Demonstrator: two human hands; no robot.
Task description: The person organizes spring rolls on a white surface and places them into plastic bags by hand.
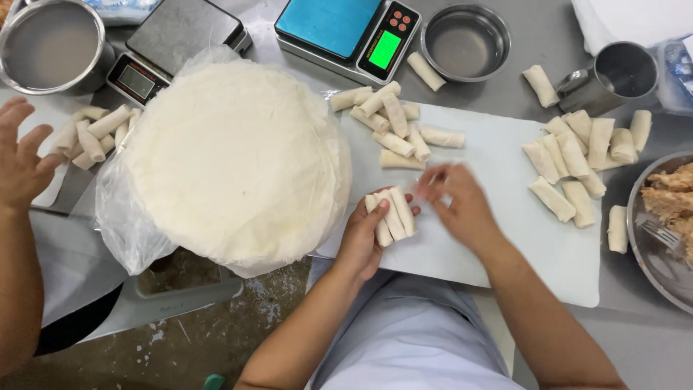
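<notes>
My left hand (364, 238) holds three pale rolled spring rolls (390, 214) side by side, just above the white cutting board (505, 238). My right hand (458, 198) hovers blurred beside them, over the board, fingers bent; nothing shows in it. A loose pile of finished rolls (393, 126) lies at the board's far edge. To the left sits a big round stack of thin white wrappers (234, 159) on clear plastic.
More rolls (574, 159) lie at the right by a metal cup (613, 76) and a filling bowl with a fork (668, 217). Two scales (346, 32) (173, 43) and metal bowls (465, 40) stand at the back. Another person's hand (22, 162) is at far left near more rolls (97, 130).
</notes>
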